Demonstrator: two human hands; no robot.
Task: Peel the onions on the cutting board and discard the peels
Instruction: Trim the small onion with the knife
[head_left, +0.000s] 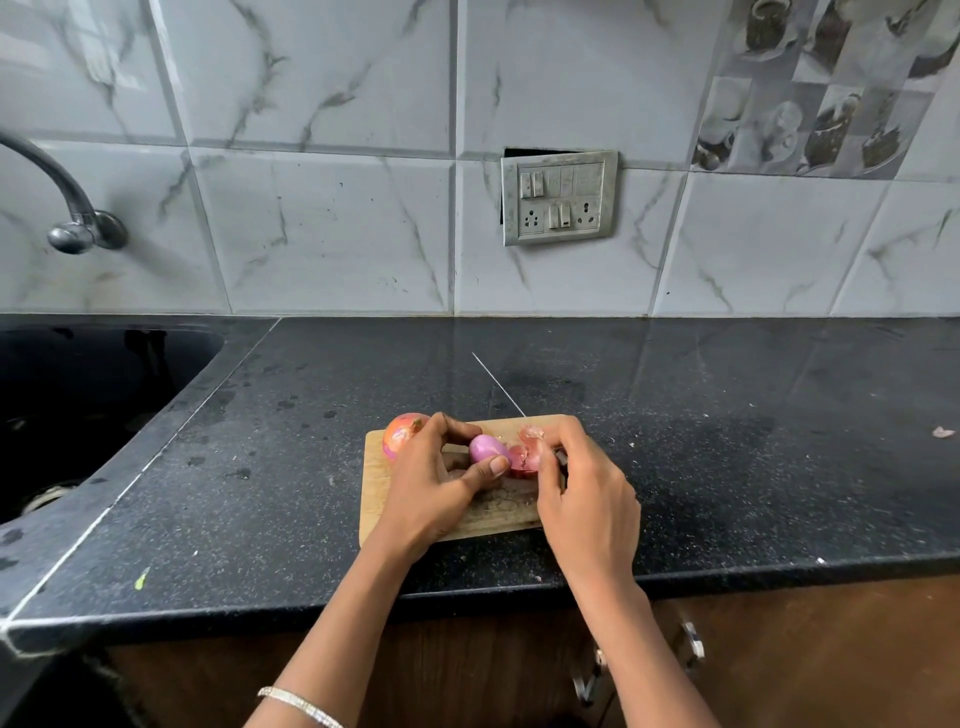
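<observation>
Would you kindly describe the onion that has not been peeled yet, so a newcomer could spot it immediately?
Find the wooden cutting board on the black countertop, right of the sink. The unpeeled onion sits at its far left corner, just behind the left hand. Unlike the glossy purple onion between the hands, it still wears dry orange-brown skin.

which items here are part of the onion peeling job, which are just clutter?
In the job: half-peeled onion, held by left hand; its loose peel, pulled by right hand; unpeeled onion; cutting board; knife.

Lying about: tap, sink, switchboard, scrap on counter.
</observation>
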